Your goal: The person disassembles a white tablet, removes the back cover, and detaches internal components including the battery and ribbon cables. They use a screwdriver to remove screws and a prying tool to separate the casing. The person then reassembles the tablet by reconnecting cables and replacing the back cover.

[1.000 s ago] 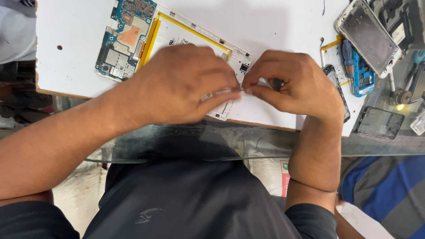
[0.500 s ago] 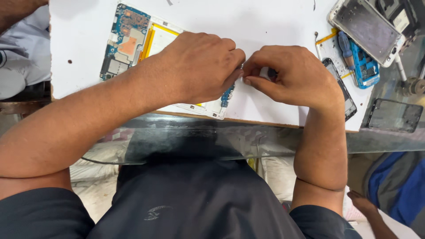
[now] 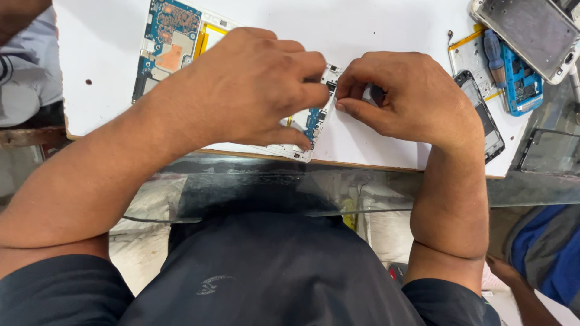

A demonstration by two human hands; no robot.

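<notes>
Head view, looking straight down. We note things from largest to smallest.

White work board (image 3: 386,24) fills the upper half, lying on a glass-topped counter (image 3: 241,181) whose near edge crosses the middle of the picture.

Opened tablet (image 3: 175,42), back cover off: blue circuit board exposed at its far end, a yellow-edged pale panel beside it, a second small blue board at its near corner. It lies diagonally across the board, mostly under our left forearm.

Left hand (image 3: 248,90) rests flat over the tablet's lower body, fingers curled to the right edge of the frame, pressing it down; thumb by the near corner. Not a closed grasp, more a hold-down.

Right hand (image 3: 411,102) meets it at that edge, thumb and forefinger pinched narrow. Whatever sits in the pinch is too small to make out; we cannot tell if it is a part or a tool tip.

Far right, well apart: a grey phone shell (image 3: 525,30), a blue phone frame (image 3: 519,81) with a screwdriver (image 3: 492,54) lying across it, a dark phone (image 3: 480,108) just beside the right wrist, a glass panel (image 3: 553,154).

Progress, as we judge it: the device is already open with its boards bare; work sits at one spot on the lower right edge. No back cover is in view, so closing-up looks undone.
</notes>
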